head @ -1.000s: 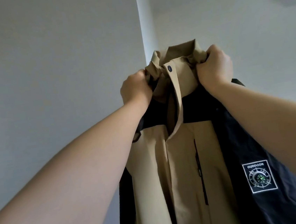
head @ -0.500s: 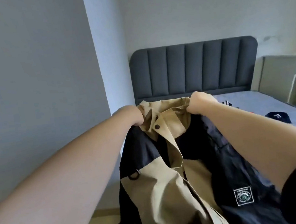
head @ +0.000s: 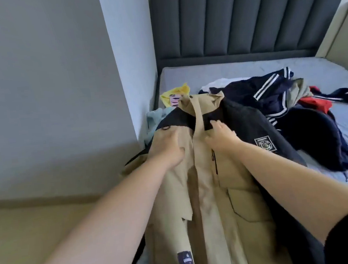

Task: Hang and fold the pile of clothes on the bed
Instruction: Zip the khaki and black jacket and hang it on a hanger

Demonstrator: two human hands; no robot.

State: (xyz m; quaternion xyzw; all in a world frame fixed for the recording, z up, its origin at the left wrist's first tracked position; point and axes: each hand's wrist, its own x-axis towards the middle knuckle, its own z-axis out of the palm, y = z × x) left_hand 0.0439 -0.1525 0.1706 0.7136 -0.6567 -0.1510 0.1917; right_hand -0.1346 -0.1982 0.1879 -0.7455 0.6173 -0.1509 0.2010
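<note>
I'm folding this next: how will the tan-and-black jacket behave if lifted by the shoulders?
Probably floppy: the jacket lies creased and flat on the bed under the left hand and right hand, holding no shape. Its smooth, shell-like fabric may slide over the clothes pile. Layered panels, pockets and collar suggest it is fairly heavy for a garment.

A home bedroom: a bed (head: 237, 69) with a padded dark-grey headboard (head: 242, 12) at 12 o'clock, a pile of clothes (head: 272, 95) strewn across it, plain walls (head: 34, 82) at 10, and a beige cabinet (head: 339, 35) at 2.
</note>
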